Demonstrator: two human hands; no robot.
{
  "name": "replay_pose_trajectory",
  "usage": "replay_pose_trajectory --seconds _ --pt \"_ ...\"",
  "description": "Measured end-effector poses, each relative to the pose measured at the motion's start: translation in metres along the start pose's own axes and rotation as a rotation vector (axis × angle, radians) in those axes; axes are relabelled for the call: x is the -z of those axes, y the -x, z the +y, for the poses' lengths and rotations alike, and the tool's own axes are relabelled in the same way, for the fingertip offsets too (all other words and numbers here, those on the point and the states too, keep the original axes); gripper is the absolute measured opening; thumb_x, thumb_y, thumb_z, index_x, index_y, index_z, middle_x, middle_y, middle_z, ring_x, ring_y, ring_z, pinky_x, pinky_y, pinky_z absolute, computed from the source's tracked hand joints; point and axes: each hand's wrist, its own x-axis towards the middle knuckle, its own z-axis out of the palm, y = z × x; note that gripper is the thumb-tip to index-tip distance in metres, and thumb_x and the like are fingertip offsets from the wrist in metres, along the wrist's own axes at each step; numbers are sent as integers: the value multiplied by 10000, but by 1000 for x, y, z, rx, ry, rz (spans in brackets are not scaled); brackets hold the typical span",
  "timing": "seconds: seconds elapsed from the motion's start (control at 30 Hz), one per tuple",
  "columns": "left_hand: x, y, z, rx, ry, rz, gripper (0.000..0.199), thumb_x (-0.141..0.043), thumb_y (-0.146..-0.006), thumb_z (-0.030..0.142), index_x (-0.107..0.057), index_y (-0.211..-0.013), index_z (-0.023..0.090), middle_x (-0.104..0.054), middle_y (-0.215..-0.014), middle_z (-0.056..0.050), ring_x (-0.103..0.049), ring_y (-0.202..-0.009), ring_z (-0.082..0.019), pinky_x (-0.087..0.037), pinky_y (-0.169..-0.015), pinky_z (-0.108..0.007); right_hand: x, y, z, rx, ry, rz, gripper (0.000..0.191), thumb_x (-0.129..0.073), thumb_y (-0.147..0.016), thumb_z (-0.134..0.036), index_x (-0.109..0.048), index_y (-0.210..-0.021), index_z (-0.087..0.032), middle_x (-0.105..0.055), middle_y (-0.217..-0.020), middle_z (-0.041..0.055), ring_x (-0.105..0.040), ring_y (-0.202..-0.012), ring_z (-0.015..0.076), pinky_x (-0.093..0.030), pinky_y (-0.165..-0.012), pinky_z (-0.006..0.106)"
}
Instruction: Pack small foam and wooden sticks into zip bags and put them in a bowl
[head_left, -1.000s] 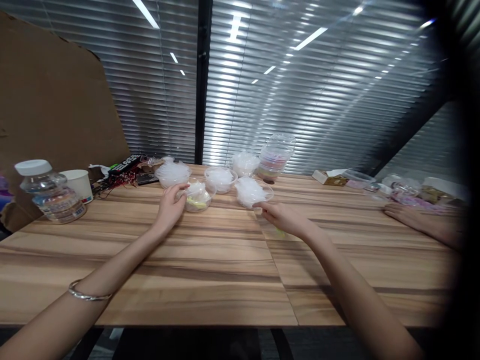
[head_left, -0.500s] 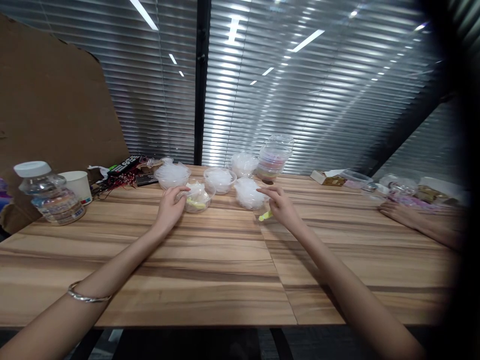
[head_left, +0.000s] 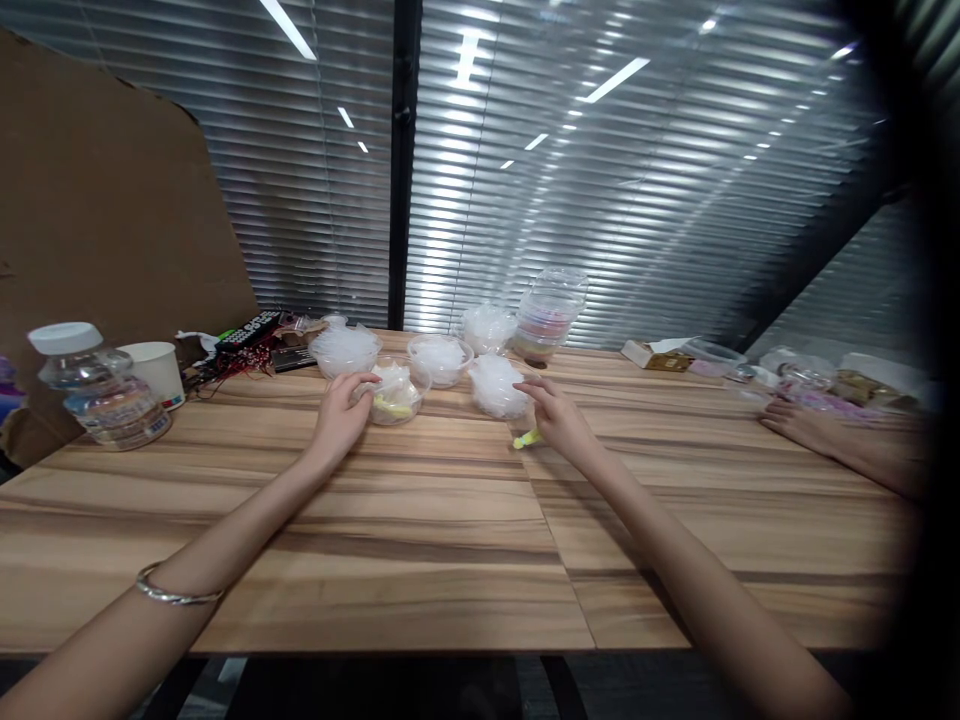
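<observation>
My left hand (head_left: 339,415) rests against the left side of a clear plastic bowl (head_left: 397,392) that holds white and yellow bits. My right hand (head_left: 559,420) lies on the wooden table (head_left: 420,520) beside another clear bowl (head_left: 499,388) stuffed with white plastic film. A small yellow-green piece (head_left: 526,438) sticks out from under its fingers; the fingers curl around it. Two more bowls of white film (head_left: 345,348) (head_left: 441,358) stand just behind.
A stack of clear lidded cups (head_left: 551,315) stands behind the bowls. At the left are a clear jar with a white cap (head_left: 97,385), a paper cup (head_left: 156,372) and a brown cardboard sheet (head_left: 105,200). Another person's hand (head_left: 802,425) rests at the right among small containers.
My right hand moved up from the table to the right-hand bowl, and the yellow-green piece came into sight under it. My left hand stayed at its bowl.
</observation>
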Motion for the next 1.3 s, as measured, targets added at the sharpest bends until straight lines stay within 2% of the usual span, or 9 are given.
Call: replay_pose_trajectory --seconds 0.13,0.27,0.4,0.5,0.7,0.83,1.0,1.17,1.3 --pt "0 0 -1 -2 -3 -10 265 -453 -795 209 -635 -986 236 -600 -1044 -43 -531 -1042 -220 -396 -948 -364 0 0 1 10 16 26 630 -382 -723 13 -519 -1253 -298 -361 -1400 23 -466 -1204 229 -466 -927 367" --pt "0 0 -1 -8 -7 -4 262 -451 -796 213 -636 -981 227 -600 -1037 -44 -532 -1044 -221 -395 -953 -363 1 1 4 32 11 -20 637 -393 -713 5 -523 -1253 -306 -302 -1453 -3 -433 -1241 239 -470 -917 370" --pt "0 0 -1 -8 -9 -3 257 -451 -795 213 -636 -973 228 -600 -1036 -43 -532 -1046 -223 -394 -956 -365 1 0 7 48 -23 -59 632 -417 -714 -20 -502 -1281 -287 -379 -1418 3 -373 -1291 230 -396 -1009 393" --pt "0 0 0 -7 -11 -2 257 -449 -796 212 -634 -972 239 -600 -1038 -42 -532 -1046 -224 -395 -956 -373 -2 0 10 26 -43 -73 616 -416 -731 -35 -491 -1294 -273 -460 -1361 11 -401 -1273 216 -347 -1052 403" --pt "0 -1 1 5 -10 -12 259 -451 -789 210 -636 -967 243 -599 -1043 -45 -528 -1055 -228 -401 -949 -378 -3 1 8 33 8 -74 572 -402 -784 -71 -452 -1323 -254 -449 -1368 24 -403 -1269 211 -352 -1051 396" --pt "1 -1 2 11 -14 -18 260 -450 -789 213 -638 -967 243 -597 -1045 -45 -527 -1056 -230 -403 -941 -374 -1 1 4 57 73 -67 545 -401 -791 -74 -468 -1302 -248 -461 -1347 42 -443 -1225 233 -405 -995 405" --pt "0 0 1 12 -16 -14 264 -451 -790 209 -637 -974 239 -598 -1044 -41 -528 -1048 -227 -403 -934 -365 2 0 -2 44 76 -9 478 -402 -793 -73 -511 -1231 -232 -524 -1225 74 -540 -1072 231 -478 -865 370" --pt "1 -1 1 27 -20 -20 269 -450 -787 215 -641 -974 242 -597 -1050 -40 -525 -1056 -227 -404 -931 -354 3 0 -5 34 35 32 455 -415 -804 -94 -513 -1223 -241 -451 -1293 79 -558 -1019 215 -489 -829 358" --pt "1 0 2 19 -11 -17 263 -448 -793 222 -639 -973 239 -593 -1048 -42 -527 -1056 -228 -398 -943 -364 1 0 -2 20 0 23 413 -438 -803 -125 -580 -1167 -257 -380 -1385 54 -501 -1146 245 -447 -924 396"
